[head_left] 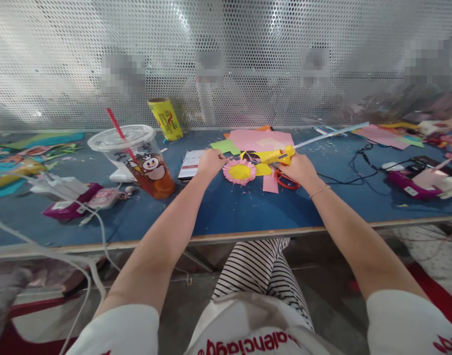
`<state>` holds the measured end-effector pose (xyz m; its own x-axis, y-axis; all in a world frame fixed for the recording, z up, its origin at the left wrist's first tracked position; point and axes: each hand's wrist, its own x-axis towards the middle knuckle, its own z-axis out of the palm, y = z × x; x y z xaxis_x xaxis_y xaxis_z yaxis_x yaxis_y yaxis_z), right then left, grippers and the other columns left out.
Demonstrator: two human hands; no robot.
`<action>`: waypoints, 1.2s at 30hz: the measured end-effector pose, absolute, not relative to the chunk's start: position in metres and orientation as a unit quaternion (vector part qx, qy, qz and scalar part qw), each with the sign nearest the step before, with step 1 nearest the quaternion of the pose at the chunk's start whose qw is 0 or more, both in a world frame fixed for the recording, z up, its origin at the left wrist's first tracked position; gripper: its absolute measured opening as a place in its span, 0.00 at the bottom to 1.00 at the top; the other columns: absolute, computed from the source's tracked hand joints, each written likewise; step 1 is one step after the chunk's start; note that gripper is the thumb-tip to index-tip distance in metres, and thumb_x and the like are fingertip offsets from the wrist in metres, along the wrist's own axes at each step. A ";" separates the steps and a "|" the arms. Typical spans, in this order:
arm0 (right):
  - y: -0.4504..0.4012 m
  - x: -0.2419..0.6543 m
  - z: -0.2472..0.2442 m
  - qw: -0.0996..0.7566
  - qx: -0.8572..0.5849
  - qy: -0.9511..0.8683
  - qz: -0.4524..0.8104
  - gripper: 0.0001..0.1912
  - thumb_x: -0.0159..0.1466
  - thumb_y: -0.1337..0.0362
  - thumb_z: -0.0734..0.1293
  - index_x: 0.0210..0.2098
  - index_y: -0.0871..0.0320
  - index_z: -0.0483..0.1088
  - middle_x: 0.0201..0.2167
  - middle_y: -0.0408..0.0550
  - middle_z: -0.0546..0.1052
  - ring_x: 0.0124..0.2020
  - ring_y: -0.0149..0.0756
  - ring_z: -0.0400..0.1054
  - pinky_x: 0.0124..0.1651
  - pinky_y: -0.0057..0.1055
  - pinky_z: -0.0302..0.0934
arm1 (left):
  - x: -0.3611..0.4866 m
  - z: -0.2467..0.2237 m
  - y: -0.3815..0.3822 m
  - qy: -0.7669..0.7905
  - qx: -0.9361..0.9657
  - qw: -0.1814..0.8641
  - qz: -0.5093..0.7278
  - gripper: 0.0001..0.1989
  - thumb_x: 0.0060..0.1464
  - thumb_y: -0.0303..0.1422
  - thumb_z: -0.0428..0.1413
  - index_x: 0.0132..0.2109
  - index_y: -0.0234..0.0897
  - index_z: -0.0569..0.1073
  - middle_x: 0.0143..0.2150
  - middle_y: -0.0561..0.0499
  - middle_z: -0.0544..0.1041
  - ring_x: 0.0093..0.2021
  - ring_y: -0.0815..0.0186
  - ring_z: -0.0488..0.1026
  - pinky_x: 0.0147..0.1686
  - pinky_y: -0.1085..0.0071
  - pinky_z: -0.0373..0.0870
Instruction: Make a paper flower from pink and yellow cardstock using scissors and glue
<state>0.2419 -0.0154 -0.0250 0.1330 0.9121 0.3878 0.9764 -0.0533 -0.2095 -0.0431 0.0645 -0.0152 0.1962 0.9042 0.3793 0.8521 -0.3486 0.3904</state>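
Observation:
My right hand [297,168] is wrapped round a yellow glue gun [279,156], with a long clear glue stick [331,135] jutting from its back. The gun's nozzle points left, over yellow paper. My left hand [211,163] has its fingers pinched together beside the phone; what they hold, if anything, is too small to tell. Between my hands a round flower [240,171] with a pink frilled paper edge and a yellow centre lies on the blue table [240,212]. Red-handled scissors [287,181] lie under my right hand, next to a pink paper strip [270,182].
Left of my left hand are a phone [191,165] and a tall plastic cup [148,165] with a red straw. A yellow roll [165,119] stands behind. Pink sheets [260,139] lie at the back. Purple power strips [414,186], cables and paper scraps lie at both sides.

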 end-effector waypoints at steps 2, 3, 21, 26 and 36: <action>-0.016 0.242 -0.024 0.213 -0.721 -0.655 -0.075 0.26 0.57 0.47 0.64 0.45 0.62 0.72 0.36 0.60 0.79 0.39 0.50 0.74 0.39 0.38 0.65 | -0.043 -0.017 0.065 0.576 0.766 0.040 0.283 0.11 0.47 0.38 0.59 0.30 0.34 0.78 0.32 0.45 0.80 0.34 0.63 0.74 0.35 0.69 0.65; -0.016 0.242 -0.024 0.214 -0.721 -0.655 -0.075 0.27 0.57 0.47 0.64 0.45 0.62 0.72 0.36 0.60 0.79 0.39 0.50 0.74 0.38 0.37 0.65 | -0.042 -0.017 0.065 0.579 0.764 0.035 0.283 0.12 0.48 0.39 0.59 0.30 0.34 0.78 0.32 0.45 0.79 0.33 0.63 0.73 0.34 0.69 0.64; -0.015 0.243 -0.025 0.219 -0.711 -0.663 -0.082 0.25 0.58 0.48 0.64 0.45 0.63 0.71 0.36 0.60 0.78 0.39 0.48 0.73 0.38 0.37 0.65 | -0.039 -0.038 0.077 0.507 0.814 0.029 0.282 0.21 0.52 0.30 0.51 0.54 0.32 0.71 0.51 0.41 0.74 0.52 0.60 0.71 0.54 0.66 0.65; -0.015 0.240 -0.025 0.216 -0.714 -0.662 -0.077 0.27 0.57 0.46 0.65 0.46 0.62 0.70 0.36 0.60 0.78 0.39 0.50 0.73 0.38 0.38 0.65 | -0.032 -0.046 0.081 0.477 0.850 0.061 0.213 0.17 0.52 0.36 0.52 0.46 0.33 0.76 0.47 0.42 0.77 0.48 0.58 0.73 0.51 0.66 0.67; -0.019 0.234 -0.022 0.217 -0.715 -0.659 -0.082 0.27 0.57 0.47 0.65 0.45 0.63 0.70 0.36 0.60 0.79 0.42 0.51 0.73 0.40 0.38 0.65 | -0.033 -0.045 0.081 0.528 0.787 0.163 0.275 0.16 0.46 0.28 0.56 0.44 0.31 0.76 0.41 0.45 0.80 0.40 0.65 0.76 0.42 0.73 0.70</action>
